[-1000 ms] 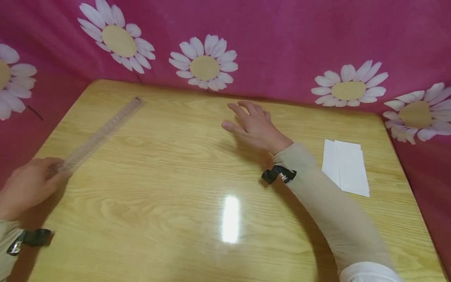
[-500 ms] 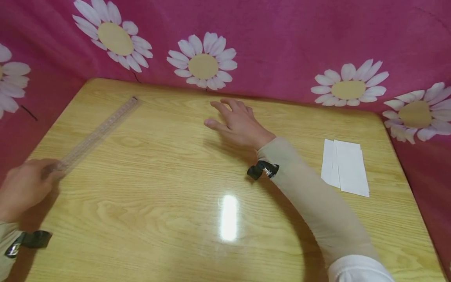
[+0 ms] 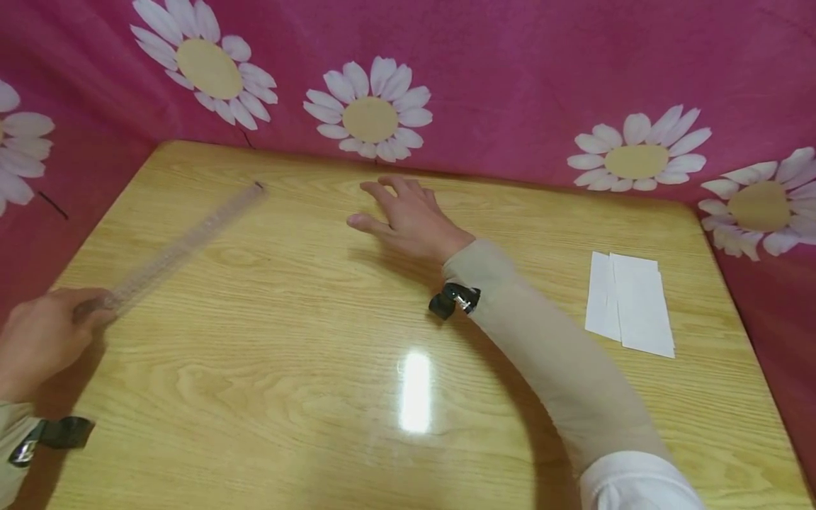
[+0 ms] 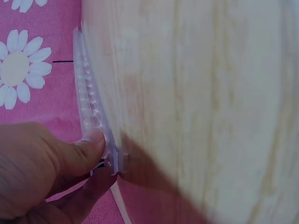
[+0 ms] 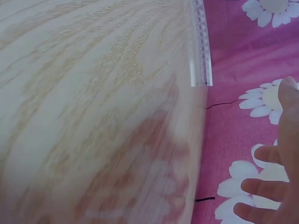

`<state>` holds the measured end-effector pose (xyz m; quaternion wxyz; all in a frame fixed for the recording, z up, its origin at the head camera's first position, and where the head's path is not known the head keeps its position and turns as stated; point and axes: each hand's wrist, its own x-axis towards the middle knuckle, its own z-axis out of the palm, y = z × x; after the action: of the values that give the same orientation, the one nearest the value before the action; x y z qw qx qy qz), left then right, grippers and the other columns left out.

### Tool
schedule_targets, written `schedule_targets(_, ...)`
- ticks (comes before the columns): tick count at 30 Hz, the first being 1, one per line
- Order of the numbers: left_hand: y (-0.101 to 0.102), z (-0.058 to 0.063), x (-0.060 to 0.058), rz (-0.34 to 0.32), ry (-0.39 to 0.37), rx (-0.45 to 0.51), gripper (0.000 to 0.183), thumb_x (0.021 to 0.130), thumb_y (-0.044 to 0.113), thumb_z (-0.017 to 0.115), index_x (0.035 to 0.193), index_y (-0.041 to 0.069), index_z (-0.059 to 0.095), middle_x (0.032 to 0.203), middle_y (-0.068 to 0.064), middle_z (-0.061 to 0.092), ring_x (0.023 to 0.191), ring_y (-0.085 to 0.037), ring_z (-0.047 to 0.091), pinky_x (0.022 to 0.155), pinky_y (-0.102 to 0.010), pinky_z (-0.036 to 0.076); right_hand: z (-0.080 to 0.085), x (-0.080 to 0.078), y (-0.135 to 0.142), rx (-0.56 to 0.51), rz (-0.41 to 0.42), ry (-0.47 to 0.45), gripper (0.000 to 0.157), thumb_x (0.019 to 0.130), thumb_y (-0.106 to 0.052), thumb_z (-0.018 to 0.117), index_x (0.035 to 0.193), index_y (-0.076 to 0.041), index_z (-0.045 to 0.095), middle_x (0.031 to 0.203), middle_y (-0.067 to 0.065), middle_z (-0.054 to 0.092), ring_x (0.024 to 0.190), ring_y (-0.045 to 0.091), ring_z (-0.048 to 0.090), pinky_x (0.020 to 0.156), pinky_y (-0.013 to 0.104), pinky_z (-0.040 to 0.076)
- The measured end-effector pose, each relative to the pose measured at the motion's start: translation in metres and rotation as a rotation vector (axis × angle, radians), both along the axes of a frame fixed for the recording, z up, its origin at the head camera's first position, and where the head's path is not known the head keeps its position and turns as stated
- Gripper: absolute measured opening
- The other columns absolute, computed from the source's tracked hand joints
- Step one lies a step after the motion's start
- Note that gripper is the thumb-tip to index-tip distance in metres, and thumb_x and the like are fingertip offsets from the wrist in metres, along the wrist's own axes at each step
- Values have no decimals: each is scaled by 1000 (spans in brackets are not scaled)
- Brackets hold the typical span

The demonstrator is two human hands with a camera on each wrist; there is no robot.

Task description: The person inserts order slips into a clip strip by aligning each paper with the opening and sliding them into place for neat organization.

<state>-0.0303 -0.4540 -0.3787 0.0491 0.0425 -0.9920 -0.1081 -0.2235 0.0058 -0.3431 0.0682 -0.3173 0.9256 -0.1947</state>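
Note:
At the left edge of the table [image 3: 306,340], my left hand [image 3: 54,340] pinches the near end of a long, narrow clear plastic strip [image 3: 191,241] between thumb and fingers. The strip slants away to the far left and looks blurred in the head view. Up close in the left wrist view, rows of round bumps run along the strip [image 4: 88,93]. My right hand [image 3: 411,219] hovers over the far middle of the table, fingers spread and holding nothing. Its fingers [image 5: 261,189] point toward the strip's far end, some distance off.
Overlapping white paper pieces [image 3: 644,304] lie on the right side of the table, beyond my right forearm. A pink cloth [image 3: 497,85] with white daisies hangs behind and beside the table.
My right hand has moved left over the table toward the strip. The left hand has shifted slightly left, still gripping the strip, whose far end has lately swung a little right.

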Motion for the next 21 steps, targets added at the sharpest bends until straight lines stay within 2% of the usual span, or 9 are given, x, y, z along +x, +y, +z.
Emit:
schedule_targets(6, 0, -1, 0, -10, 16, -12, 30, 92, 9, 73, 115, -8, 67, 110, -41, 65, 97, -65, 59, 66, -63, 41, -3, -5, -12, 4, 17, -33, 80, 98, -68, 52, 161, -21, 35, 162, 10, 38, 150, 30, 36, 125, 52, 32)
schedule_targets(13, -1, -3, -3, -45, 65, -24, 27, 91, 5, 73, 114, -8, 68, 109, -40, 66, 95, -64, 60, 69, -66, 41, -8, -12, -29, 25, 58, -38, 75, 99, -53, 63, 159, -15, 37, 154, 13, 44, 138, 30, 48, 117, 43, 44)
schedule_targets(18, -1, -4, -6, -69, 89, -30, 26, 91, 3, 72, 114, -9, 68, 110, -40, 66, 97, -64, 60, 70, -68, 42, -9, -16, -43, 45, 99, -9, 70, 100, -42, 66, 157, -10, 41, 149, 14, 49, 134, 29, 53, 117, 40, 44)
schedule_targets(21, -2, -5, -9, -111, 117, -24, 24, 90, -1, 71, 112, -8, 69, 109, -40, 66, 95, -63, 62, 69, -69, 42, -10, -17, -50, 60, 123, -7, 67, 101, -37, 66, 156, -9, 42, 149, 15, 50, 134, 29, 54, 118, 40, 44)
